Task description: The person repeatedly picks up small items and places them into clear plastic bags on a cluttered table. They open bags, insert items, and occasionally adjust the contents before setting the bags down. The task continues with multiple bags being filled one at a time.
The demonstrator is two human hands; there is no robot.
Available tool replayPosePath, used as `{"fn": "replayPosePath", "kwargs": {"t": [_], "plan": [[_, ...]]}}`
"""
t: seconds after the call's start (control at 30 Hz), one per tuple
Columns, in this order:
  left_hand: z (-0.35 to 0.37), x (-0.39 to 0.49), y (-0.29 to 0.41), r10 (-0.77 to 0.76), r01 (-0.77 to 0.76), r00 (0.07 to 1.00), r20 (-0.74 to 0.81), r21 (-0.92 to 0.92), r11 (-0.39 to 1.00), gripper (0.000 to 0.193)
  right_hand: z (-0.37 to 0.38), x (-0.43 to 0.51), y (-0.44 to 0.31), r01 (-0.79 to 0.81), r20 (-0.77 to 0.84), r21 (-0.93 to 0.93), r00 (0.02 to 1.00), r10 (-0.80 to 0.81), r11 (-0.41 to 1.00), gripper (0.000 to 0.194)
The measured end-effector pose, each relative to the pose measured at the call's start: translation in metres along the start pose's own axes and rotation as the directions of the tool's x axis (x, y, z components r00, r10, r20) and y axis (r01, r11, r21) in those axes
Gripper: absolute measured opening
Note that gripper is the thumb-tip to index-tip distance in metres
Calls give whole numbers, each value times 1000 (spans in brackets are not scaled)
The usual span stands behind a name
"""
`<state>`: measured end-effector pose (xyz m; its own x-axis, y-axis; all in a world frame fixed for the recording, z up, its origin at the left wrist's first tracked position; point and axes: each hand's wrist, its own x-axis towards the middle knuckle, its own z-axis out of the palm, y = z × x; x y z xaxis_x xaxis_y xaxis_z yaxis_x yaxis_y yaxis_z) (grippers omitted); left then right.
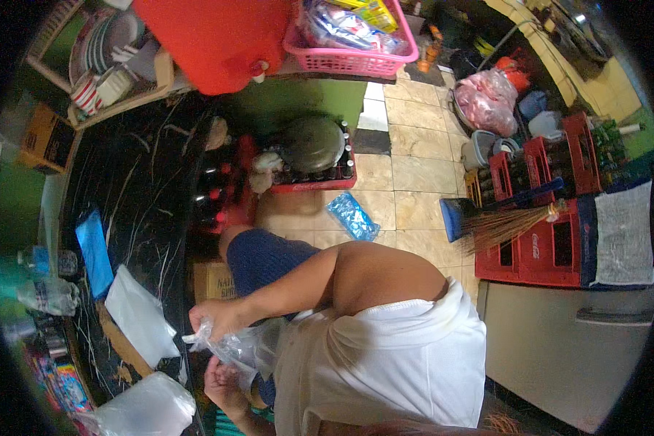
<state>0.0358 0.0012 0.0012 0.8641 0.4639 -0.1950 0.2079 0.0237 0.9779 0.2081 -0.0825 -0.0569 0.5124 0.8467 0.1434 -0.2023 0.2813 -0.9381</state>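
My right hand [218, 321] grips the bunched top of a clear plastic bag [245, 346], and a small white end sticks out past its fingers. Just below it is my left hand [223, 381], fingers curled beside the bag's lower part; whether they pinch the plastic cannot be told. Both hands are in front of the edge of a black marble-patterned counter [136, 180]. On the counter lie a blue plastic packet [94, 253], a stack of white plastic bags [140, 313] partly over brown cardboard, and a clear plastic bundle [147, 406].
A blue plastic packet [353, 215] lies on the tiled floor. Beyond it, a red bottle crate [316, 185] bears a round metal lid [313, 144]. Red crates [545, 245], a broom [512, 223] and a grey refrigerator [561, 338] stand behind me. A pink basket [354, 60] holds packets.
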Motion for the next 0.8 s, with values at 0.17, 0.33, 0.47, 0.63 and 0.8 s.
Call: {"fn": "replayPosePath", "kwargs": {"t": [0.17, 0.33, 0.47, 0.63, 0.8], "plan": [[-56, -11, -60, 375, -294, 924, -75, 486, 823, 14, 27, -5, -3, 191, 292, -229, 949, -120, 955, 36], [-42, -40, -20, 226, -180, 890, -396, 151, 972, 11, 46, -16, 13, 65, 393, -200, 919, 20, 978, 40], [-20, -59, -23, 254, -217, 760, -597, 135, 967, 11, 58, -21, 21, 18, 480, -363, 861, 170, 932, 39], [-6, -68, -37, 334, -48, 571, -750, 375, 926, 14, 66, -20, 7, 41, 625, -331, 758, 186, 943, 25], [-1, -63, -52, 326, -33, 525, -786, 364, 931, 16, 60, 2, 3, -444, 731, -29, 602, 322, 896, 27]]}}
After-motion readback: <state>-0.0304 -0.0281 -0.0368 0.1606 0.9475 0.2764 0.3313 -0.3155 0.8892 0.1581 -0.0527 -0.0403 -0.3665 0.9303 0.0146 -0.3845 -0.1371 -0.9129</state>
